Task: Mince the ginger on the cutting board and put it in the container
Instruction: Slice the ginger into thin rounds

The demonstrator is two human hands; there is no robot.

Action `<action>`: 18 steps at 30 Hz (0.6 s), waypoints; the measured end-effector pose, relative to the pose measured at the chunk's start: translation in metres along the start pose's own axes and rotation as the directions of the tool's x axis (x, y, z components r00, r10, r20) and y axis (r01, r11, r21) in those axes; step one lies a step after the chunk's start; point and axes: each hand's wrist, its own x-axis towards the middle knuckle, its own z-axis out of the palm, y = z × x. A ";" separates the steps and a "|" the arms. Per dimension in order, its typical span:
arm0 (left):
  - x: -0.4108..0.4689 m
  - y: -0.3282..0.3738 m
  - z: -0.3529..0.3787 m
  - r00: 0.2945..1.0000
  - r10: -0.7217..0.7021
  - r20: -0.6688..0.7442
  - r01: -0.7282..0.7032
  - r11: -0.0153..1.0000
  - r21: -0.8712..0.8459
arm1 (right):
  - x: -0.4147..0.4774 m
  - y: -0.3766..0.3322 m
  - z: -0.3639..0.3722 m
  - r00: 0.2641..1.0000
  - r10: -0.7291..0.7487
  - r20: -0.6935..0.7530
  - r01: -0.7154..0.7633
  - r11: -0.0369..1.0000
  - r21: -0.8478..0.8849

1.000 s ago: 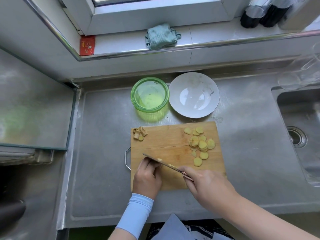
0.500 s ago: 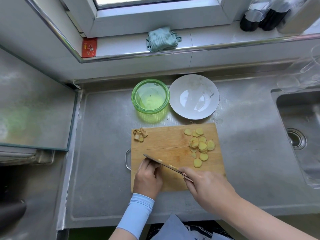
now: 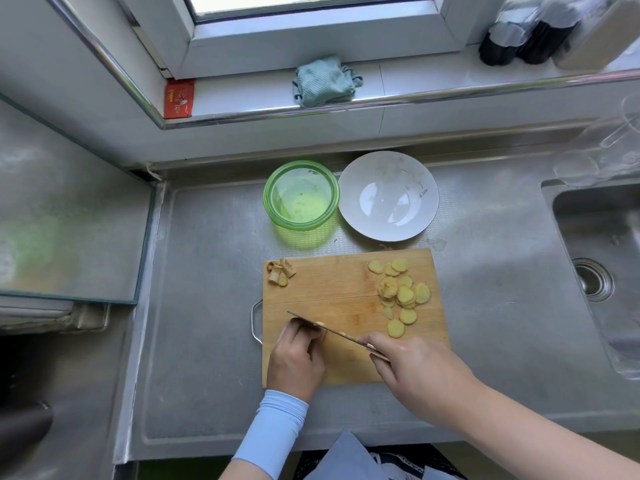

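While the ginger slices (image 3: pixel 401 292) are lying in a loose pile on the right of the board (image 3: pixel 329 285), we are curling our left hand (image 3: pixel 296 358) over a mostly hidden piece (image 3: pixel 319 323) against the blade. Our right hand (image 3: pixel 415 368) is gripping the knife (image 3: pixel 332 332) by its handle, the blade slanting across the board. Scraps (image 3: pixel 280 270) are sitting at the far left corner. The green container (image 3: pixel 300 195) and a plate (image 3: pixel 388 195) are standing on the bench (image 3: pixel 207 306) just beyond.
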 end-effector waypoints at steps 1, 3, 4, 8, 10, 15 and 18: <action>0.000 0.000 0.000 1.000 0.001 -0.001 -0.001 1.000 0.003 | 0.000 0.000 0.000 1.000 -0.003 0.000 0.003 1.000 0.001; 0.000 -0.001 0.000 1.000 0.010 -0.008 -0.010 1.000 0.001 | 0.000 -0.001 0.000 1.000 -0.010 -0.005 0.010 1.000 0.001; 0.000 -0.001 0.000 1.000 0.014 -0.012 -0.014 1.000 -0.002 | -0.001 -0.001 0.001 1.000 -0.011 -0.010 0.011 1.000 0.000; 0.000 -0.001 0.001 1.000 0.008 0.006 -0.008 1.000 -0.008 | 0.000 0.000 0.003 1.000 -0.010 -0.019 0.010 1.000 0.002; 0.000 -0.001 0.001 1.000 0.006 0.018 -0.006 1.000 -0.010 | 0.001 0.001 0.003 1.000 -0.015 -0.009 0.015 1.000 -0.001; 0.001 -0.002 0.002 1.000 -0.001 0.008 0.001 0.999 -0.033 | 0.010 0.004 0.006 0.999 0.006 0.034 -0.007 1.000 0.028; -0.001 -0.001 0.002 1.000 -0.009 -0.007 0.009 0.999 -0.034 | 0.029 -0.001 0.012 0.999 0.008 0.049 -0.010 0.999 0.033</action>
